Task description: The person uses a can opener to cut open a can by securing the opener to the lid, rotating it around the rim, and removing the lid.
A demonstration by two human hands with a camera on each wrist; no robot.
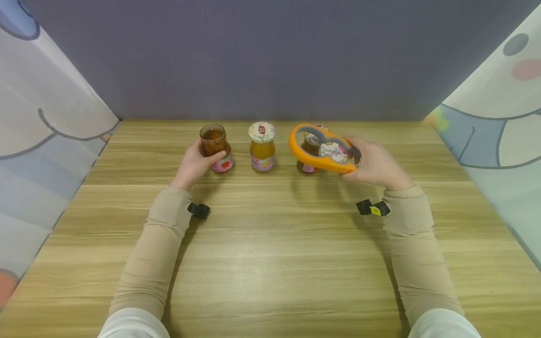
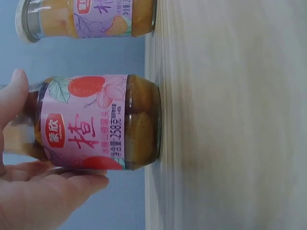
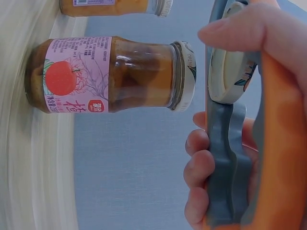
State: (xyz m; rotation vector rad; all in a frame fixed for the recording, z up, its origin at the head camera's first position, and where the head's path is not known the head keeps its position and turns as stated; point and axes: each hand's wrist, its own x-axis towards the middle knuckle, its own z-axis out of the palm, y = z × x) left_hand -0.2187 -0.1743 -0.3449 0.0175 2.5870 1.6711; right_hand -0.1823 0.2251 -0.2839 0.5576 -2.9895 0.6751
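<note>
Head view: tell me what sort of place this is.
Probably a small indoor booth or staged workspace, though the room beyond is out of view: a wood-grain table, a plain grey panel behind it, and cartoon-printed walls left and right.

Left arm [image 1: 145,263]: extended forward, angled inward, beige sleeve [image 1: 169,209] to the wrist. Left hand [image 1: 192,164]: gripping, thumb [image 2: 13,98] set opposite the fingers [image 2: 72,191]. Right arm [image 1: 418,258]: likewise extended, sleeved, angled inward. Right hand [image 1: 376,163]: gripping, four fingertips [image 3: 199,166] curled in a row, thumb extended. Hands well apart.
</note>
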